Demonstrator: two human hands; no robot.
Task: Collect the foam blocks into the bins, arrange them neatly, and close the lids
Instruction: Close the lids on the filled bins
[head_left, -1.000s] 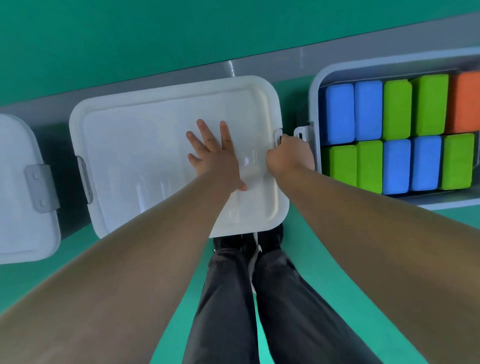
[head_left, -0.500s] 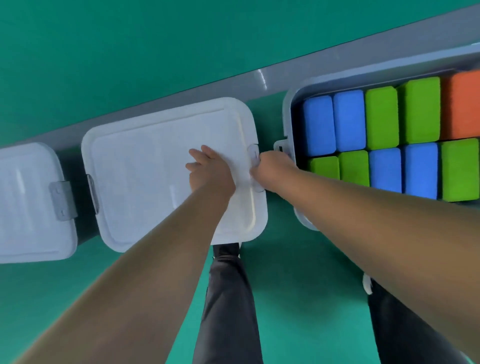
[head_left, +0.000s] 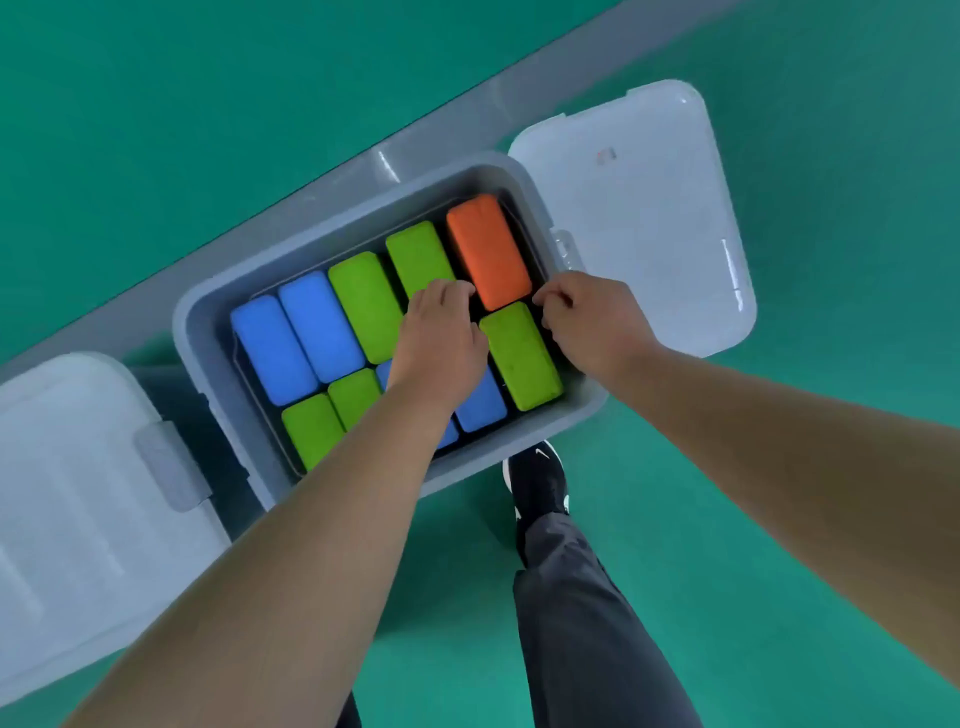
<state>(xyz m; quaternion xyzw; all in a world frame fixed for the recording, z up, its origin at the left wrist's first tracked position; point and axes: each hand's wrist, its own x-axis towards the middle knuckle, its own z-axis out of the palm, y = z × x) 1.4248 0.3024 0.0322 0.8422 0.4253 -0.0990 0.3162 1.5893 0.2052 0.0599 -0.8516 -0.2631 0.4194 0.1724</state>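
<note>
An open grey bin (head_left: 208, 322) on the green floor holds two rows of foam blocks: blue blocks (head_left: 296, 332), green ones (head_left: 363, 306) and a single orange block (head_left: 485, 244) at the far right. My left hand (head_left: 441, 338) lies over the middle blocks, and its curled fingers dig in at the orange block's near left corner. My right hand (head_left: 587, 322) comes in along the bin's right wall, its curled fingertips at the orange block's near right corner, above a green block (head_left: 524, 358). The bin's white lid (head_left: 639, 218) lies flipped open to the right.
Left of the open bin stands another bin with its white lid (head_left: 67, 493) on and a grey latch (head_left: 171, 467) down. A grey strip (head_left: 311, 187) runs diagonally behind the bins. My leg and black shoe (head_left: 537, 478) are just in front of the open bin.
Both hands left the closed lid of the left bin and moved right into the open bin. My view swung right, so the open bin is centred.
</note>
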